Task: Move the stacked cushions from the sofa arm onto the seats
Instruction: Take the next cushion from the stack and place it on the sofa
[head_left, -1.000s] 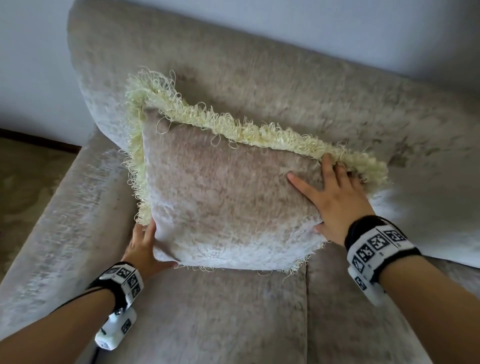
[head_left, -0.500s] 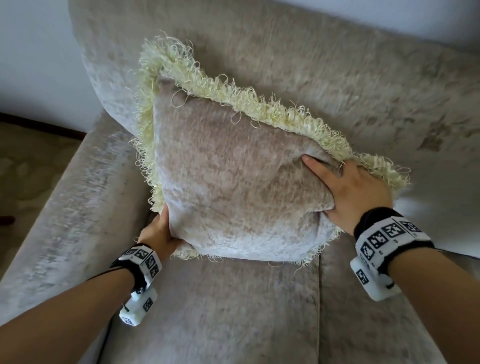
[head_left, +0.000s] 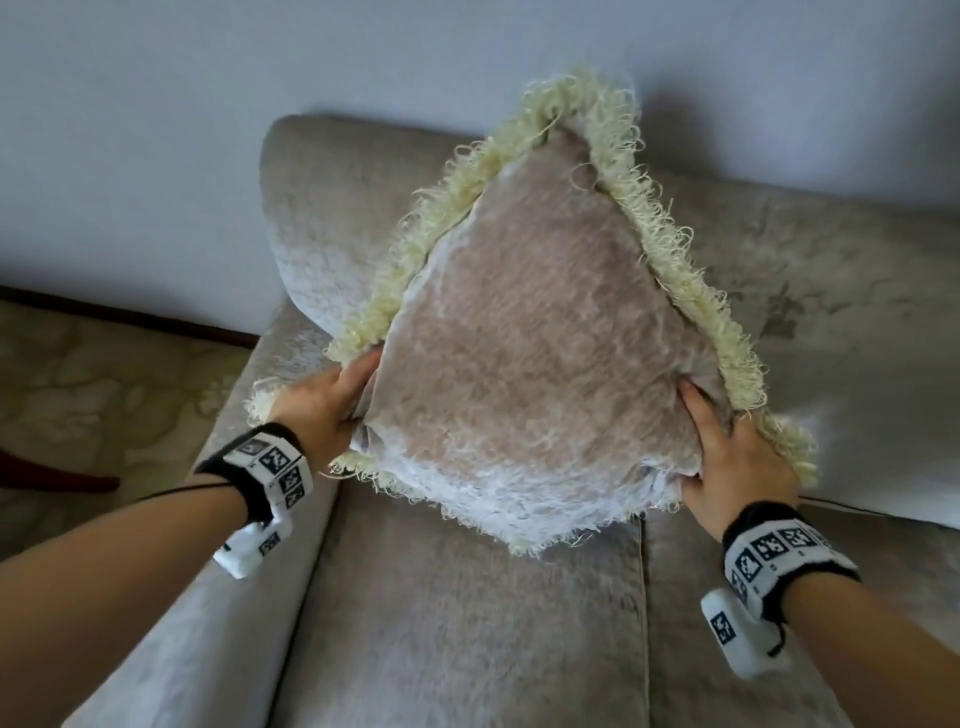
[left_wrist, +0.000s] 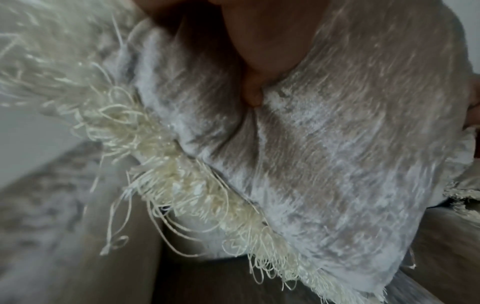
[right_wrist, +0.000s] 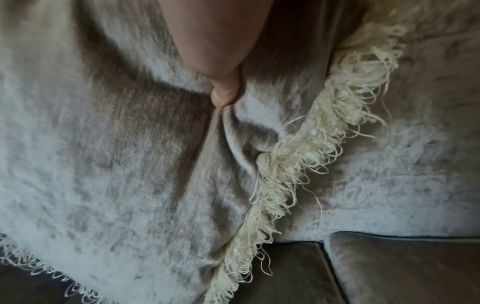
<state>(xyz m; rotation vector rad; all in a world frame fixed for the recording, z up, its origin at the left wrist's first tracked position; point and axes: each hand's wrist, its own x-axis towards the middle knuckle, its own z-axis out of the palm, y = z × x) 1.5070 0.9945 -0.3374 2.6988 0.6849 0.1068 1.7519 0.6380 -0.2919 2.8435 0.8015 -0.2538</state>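
Item: square beige velvet cushion with cream looped-thread fringe (head_left: 524, 358), pile streaked pale and brownish, fabric creased where thumbs dig in. Position: held off the grey-beige velvet sofa seats (head_left: 467, 623), turned diamond-wise, one corner at 12 o'clock against the sofa back cushion (head_left: 810, 291), one at 6 o'clock. Left hand (head_left: 324, 402) grips the 9 o'clock edge. Right hand (head_left: 732, 457) grips the 4 o'clock edge.

Grey sofa (head_left: 467, 623) — seat cushions (head_left: 753, 675).
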